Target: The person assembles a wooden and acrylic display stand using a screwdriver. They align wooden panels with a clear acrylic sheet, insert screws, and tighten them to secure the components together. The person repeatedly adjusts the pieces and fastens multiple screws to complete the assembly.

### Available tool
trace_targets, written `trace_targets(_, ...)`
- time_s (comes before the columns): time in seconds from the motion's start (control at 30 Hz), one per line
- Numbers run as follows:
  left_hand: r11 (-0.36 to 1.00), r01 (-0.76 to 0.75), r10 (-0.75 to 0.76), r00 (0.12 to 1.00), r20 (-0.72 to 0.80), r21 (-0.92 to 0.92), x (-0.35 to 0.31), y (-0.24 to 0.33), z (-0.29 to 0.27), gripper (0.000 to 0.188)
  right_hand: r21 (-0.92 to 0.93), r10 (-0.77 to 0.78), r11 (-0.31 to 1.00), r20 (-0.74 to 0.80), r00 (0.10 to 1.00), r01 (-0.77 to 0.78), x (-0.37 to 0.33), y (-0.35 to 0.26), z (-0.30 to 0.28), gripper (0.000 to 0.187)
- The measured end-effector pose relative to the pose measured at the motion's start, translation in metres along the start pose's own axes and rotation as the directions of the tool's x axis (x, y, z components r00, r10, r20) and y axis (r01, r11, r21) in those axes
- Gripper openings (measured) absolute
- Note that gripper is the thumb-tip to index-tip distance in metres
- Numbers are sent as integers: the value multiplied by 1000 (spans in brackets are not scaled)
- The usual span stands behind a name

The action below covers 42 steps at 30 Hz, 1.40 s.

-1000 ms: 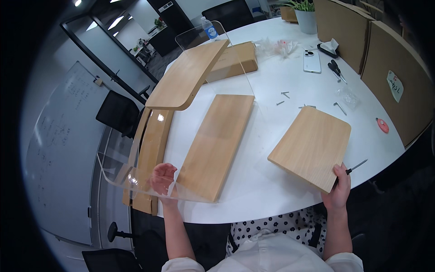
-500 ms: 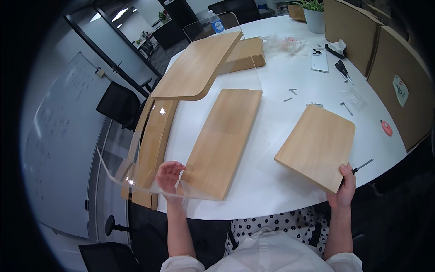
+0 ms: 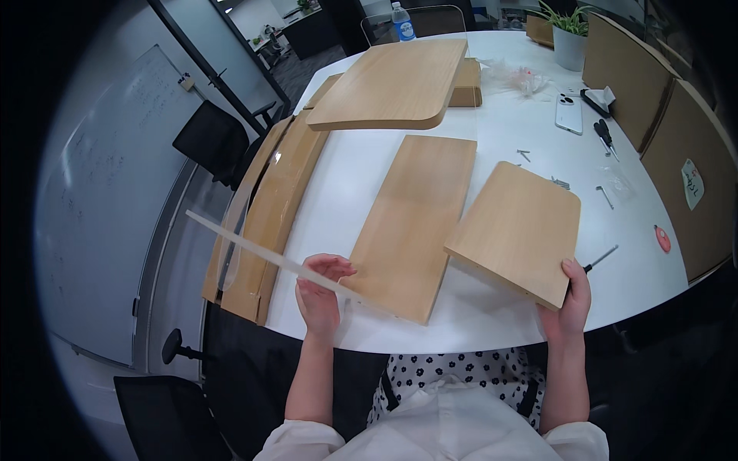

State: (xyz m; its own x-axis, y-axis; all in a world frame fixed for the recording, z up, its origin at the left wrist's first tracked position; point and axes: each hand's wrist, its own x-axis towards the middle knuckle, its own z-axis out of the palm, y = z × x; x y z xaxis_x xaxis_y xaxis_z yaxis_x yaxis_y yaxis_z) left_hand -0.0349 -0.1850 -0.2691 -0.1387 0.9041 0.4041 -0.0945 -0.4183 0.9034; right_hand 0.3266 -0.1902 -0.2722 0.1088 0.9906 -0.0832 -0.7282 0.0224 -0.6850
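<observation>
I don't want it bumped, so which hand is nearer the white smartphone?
Right. The right hand is well below the white smartphone in the picture; the left hand is farther off, to its lower left.

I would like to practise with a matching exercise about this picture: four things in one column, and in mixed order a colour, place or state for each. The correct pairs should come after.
Things
1. Front-right wooden board
2. Left hand
3. Phone
4. Bottle

Descriptions
A. White, lying flat on the table
B. Clear, with a blue label
C. Gripped near one corner by the right hand
D. Open and loosely curved, at the clear panel's edge

Pairs: 1-C, 2-D, 3-A, 4-B
</observation>
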Motion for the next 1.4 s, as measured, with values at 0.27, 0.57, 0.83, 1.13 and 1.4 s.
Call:
trace_targets(0.27, 979, 128, -103, 983, 152, -162, -38, 9, 48, 95, 128, 240, 944, 360, 901, -303, 32, 9, 39, 38)
trace_targets(0.57, 807, 465, -403, 884, 237, -364, -3, 61, 67, 91, 24, 358, 915, 415, 837, -403, 33, 0, 67, 45)
trace_targets(0.83, 978, 199, -190, 974, 123, -69, -9, 65, 75, 117, -113, 322, 947, 258, 911, -302, 13, 0, 80, 46)
trace_targets(1.13, 994, -88, 65, 953, 295, 66, -1, 72, 74, 105, -28, 292, 953, 352, 889, -302, 18, 1, 71, 45)
trace_targets(1.4, 979, -204, 182, 815, 551, -21, 14, 62, 63, 39, -31, 259, 965, 294, 920, -262, 15, 6, 73, 40)
